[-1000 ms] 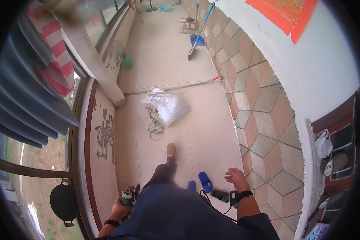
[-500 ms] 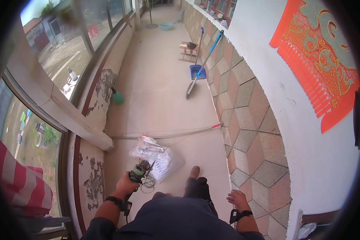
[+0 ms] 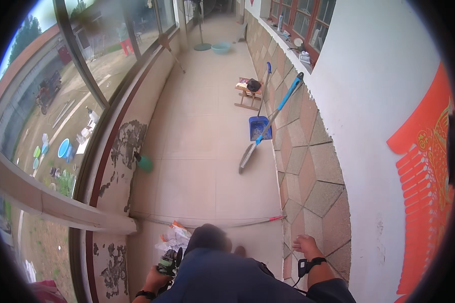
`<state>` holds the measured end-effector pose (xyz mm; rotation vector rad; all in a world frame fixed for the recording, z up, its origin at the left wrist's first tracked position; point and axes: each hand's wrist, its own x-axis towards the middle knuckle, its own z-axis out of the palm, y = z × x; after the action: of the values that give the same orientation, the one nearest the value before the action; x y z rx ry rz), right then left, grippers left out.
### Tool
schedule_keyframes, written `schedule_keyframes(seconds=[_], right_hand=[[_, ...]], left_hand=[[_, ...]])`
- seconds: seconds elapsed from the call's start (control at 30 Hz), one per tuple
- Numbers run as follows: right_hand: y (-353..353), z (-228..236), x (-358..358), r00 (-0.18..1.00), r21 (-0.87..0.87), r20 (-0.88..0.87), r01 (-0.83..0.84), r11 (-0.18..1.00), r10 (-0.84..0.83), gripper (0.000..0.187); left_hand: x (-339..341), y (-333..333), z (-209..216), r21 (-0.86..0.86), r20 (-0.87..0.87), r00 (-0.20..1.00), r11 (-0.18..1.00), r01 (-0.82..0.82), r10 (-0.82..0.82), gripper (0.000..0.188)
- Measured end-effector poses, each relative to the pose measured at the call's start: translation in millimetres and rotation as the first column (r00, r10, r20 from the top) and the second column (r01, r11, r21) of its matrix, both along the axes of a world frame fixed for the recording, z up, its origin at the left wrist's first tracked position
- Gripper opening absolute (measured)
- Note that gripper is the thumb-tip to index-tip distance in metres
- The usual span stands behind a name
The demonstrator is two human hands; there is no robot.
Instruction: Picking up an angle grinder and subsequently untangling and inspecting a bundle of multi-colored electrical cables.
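At the lower left, my left hand (image 3: 155,279) is closed around a green angle grinder (image 3: 168,263), whose dark disc points up and away from me. Just past the grinder lies a crumpled white plastic bag (image 3: 176,236) with orange print, partly covered by my raised dark-trousered knee. My right hand (image 3: 307,246) hangs beside the tiled lower wall (image 3: 321,212) with nothing in it, its fingers loosely bent and apart. Both wrists wear black straps.
A hose or rod (image 3: 237,223) crosses the floor ahead. Along the right wall stand a broom (image 3: 270,126), a blue dustpan (image 3: 260,128) and a small wooden stool (image 3: 248,96). By the left wall is a green spray bottle (image 3: 144,162). Farther off sits a light-blue basin (image 3: 221,48).
The view has tilted up and moved forward; the bag and hose now appear lower. My knee has risen over part of the bag. The grinder stays in my left hand.
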<state>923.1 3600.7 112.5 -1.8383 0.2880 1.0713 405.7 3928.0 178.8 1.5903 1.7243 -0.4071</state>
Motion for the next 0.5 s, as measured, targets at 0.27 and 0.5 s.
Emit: schedule_keyframes(seconds=[0.27,0.5], right_hand=[[250,-2,155,0.963,-0.038,0.055,-0.262,0.964,0.263,0.036],[426,9,264,0.992,0.014,-0.06,-0.114,0.993,0.114,0.027]], left_hand=[[149,170,-12,-0.118,0.095,0.986,0.985,-0.123,0.135,0.074],[312,409,3,-0.034,0.198,0.968,0.988,-0.152,0.156,0.07]])
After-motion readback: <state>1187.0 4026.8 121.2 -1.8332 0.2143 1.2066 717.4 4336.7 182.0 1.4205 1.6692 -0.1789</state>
